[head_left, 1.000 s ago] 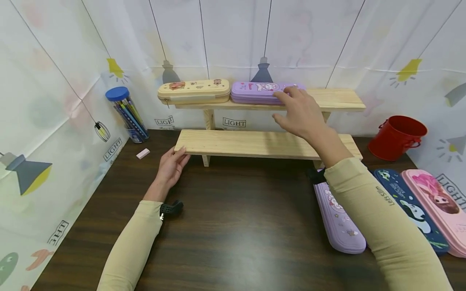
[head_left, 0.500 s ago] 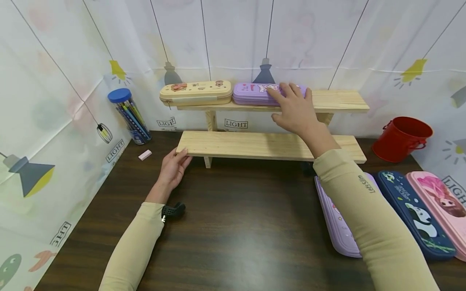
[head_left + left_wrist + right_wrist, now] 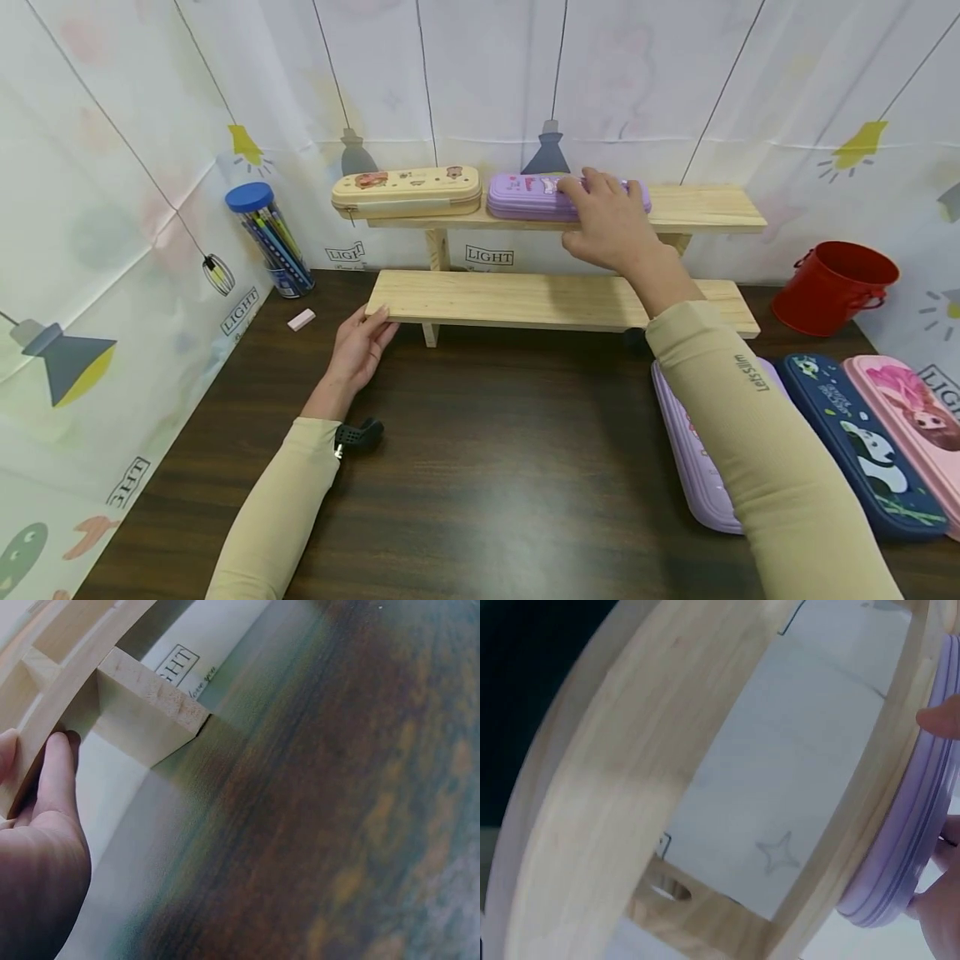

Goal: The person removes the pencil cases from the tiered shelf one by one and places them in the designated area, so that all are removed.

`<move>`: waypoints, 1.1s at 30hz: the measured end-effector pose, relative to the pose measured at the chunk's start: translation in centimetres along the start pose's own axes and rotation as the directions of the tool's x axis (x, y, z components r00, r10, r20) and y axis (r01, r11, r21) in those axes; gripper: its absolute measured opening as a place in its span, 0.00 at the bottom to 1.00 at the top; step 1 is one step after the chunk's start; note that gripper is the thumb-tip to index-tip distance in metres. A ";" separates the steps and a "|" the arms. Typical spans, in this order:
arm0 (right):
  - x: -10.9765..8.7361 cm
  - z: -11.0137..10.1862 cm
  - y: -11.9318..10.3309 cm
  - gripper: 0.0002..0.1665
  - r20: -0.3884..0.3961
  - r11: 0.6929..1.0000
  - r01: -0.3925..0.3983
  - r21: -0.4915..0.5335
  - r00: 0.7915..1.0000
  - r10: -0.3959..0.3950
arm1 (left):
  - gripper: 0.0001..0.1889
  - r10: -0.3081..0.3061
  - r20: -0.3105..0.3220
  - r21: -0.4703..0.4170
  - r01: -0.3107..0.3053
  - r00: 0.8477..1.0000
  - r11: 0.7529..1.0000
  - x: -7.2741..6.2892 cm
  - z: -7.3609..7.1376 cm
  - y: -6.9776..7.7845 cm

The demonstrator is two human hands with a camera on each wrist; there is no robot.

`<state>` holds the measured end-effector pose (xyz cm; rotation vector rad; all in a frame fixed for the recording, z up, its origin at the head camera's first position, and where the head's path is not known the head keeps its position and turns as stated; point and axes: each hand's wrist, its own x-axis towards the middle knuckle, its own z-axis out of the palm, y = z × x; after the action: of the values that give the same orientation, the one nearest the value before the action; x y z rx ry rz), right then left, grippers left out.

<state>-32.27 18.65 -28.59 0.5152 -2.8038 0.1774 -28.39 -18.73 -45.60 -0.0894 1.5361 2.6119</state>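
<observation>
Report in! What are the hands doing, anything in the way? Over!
Left hand gripping lower shelf. Right hand holding purple case on top shelf. Yellow case close beside, might block leftward moves.

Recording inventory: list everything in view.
Two-tier wooden shelf: 1, pale, back
Zippered oblong case: 1, cream, upper board, left
Gripped oblong case: 1, purple, upper board, middle
Obscured case: 1, purple, behind right sleeve
Panda-print case: 1, navy, right
Doll-print case: 1, pink, far right
Round bucket: 1, red, right
Clear pencil tube: 1, blue-lidded, left
Small block: 1, pink, near tube
Woodgrain table: 1, brown, beneath
Printed cloth: 1, white, behind
Wrist devices: 2, black, wrists
Sleeves: 2, beige, arms
Left hand: 1, bare, pinching lower board
Right hand: 1, bare, gripping purple case
</observation>
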 end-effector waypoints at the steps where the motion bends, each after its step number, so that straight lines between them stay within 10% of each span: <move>1: -0.1 -0.1 0.1 0.40 0.009 1.000 0.004 -0.020 1.000 -0.004 | 0.30 -0.002 0.000 0.002 0.002 1.000 1.000 0.0 0.0 0.0; 18: -1.0 -1.5 0.3 0.26 0.018 1.000 0.022 -0.001 1.000 -0.022 | 0.30 -0.020 -0.006 -0.015 0.020 1.000 1.000 0.1 0.1 0.1; 33: -2.3 -2.4 0.4 0.37 0.113 0.984 -0.076 0.164 0.992 0.057 | 0.31 -0.012 -0.005 0.011 0.012 1.000 1.000 -0.2 0.2 0.1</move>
<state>-29.75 20.14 -26.97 0.4819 -2.9293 0.4156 -28.22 -18.66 -45.40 -0.1037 1.5466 2.5954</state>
